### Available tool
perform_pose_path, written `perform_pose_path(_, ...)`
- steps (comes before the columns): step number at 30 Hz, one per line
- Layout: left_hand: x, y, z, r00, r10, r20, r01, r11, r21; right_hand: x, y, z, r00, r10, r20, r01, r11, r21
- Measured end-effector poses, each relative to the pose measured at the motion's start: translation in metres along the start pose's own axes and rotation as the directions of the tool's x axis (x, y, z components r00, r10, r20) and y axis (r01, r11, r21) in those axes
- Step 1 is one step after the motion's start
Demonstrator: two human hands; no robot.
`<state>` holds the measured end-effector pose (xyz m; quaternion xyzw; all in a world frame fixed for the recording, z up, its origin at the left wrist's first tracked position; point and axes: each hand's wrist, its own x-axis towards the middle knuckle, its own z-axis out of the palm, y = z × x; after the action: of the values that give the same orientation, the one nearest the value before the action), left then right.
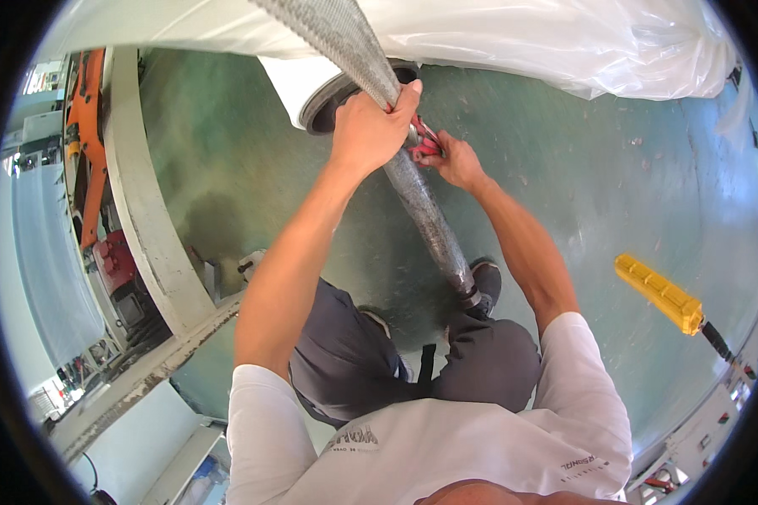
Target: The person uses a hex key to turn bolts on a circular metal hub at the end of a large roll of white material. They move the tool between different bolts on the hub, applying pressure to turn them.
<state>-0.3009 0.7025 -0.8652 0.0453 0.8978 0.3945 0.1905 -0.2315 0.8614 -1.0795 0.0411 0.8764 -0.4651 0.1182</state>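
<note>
Both outstretched, the left hand (369,126) is wrapped round grey webbing (345,44), the right hand (461,162) closed on a red tool (427,145).

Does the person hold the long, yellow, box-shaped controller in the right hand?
No, the right hand grips a small red hand tool, while the yellow controller is well apart, farther right.

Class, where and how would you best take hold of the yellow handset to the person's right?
Probably around the middle of the yellow handset, coming from its left, the side nearer the right hand, with fingers wrapped across its length. Its long, narrow, slanting body suggests a wrap grip, and the black fitting at its lower-right end is best left alone.
</note>
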Motion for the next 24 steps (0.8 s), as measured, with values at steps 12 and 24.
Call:
perform_pose_path(12, -0.043, -0.039, 0.067, 0.98, 0.096, 0.172, -0.115, 0.988, 0.107, -0.101, 0.097, -0.178, 0.895, 0.059, -0.442, -0.17, 0.962, -0.215)
perform_pose_path(24, -0.049, -0.087, 0.136, 0.804, -0.595, 0.027, 0.595, 0.8, -0.085, -0.128, 0.139, -0.168, 0.589, 0.677, -0.441, -0.299, 0.69, 0.659)
